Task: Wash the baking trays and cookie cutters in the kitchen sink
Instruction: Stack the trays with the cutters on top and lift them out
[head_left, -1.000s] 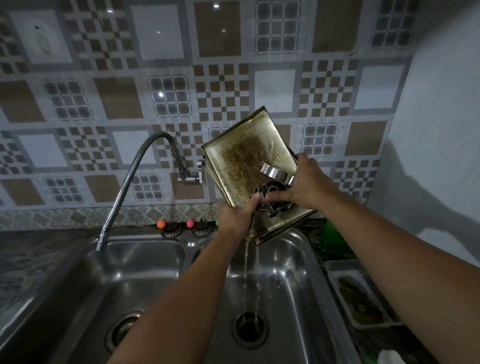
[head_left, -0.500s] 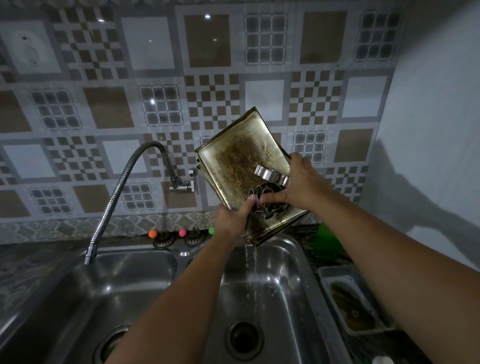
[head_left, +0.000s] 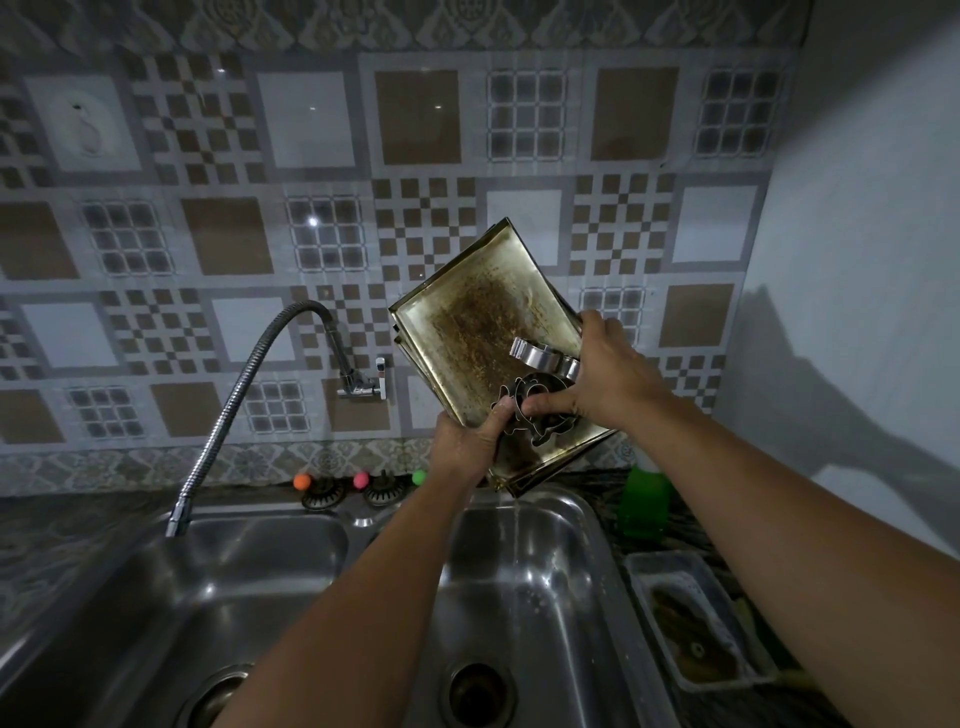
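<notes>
A stack of stained brass-coloured baking trays (head_left: 467, 332) is tilted steeply above the right basin of the steel sink (head_left: 587, 525). My left hand (head_left: 467, 441) grips the stack's lower left edge. My right hand (head_left: 608, 374) grips the right edge, its thumb pressing metal cookie cutters (head_left: 535, 395) against the top tray. A round cutter (head_left: 540, 356) stands just above the thumb. Water runs off the lowest corner in a thin stream (head_left: 518, 525) into the basin.
A flexible hose tap (head_left: 244, 384) arcs over the left basin. Sink strainers with coloured knobs (head_left: 358, 486) lie on the ledge behind. A green bottle (head_left: 647, 499) and a dirty white tray (head_left: 696, 623) stand on the counter at the right. The drain (head_left: 480, 693) lies below.
The trays stay tilted in both hands while water keeps draining. My view has lifted slightly, so the sink sits lower in the picture.
</notes>
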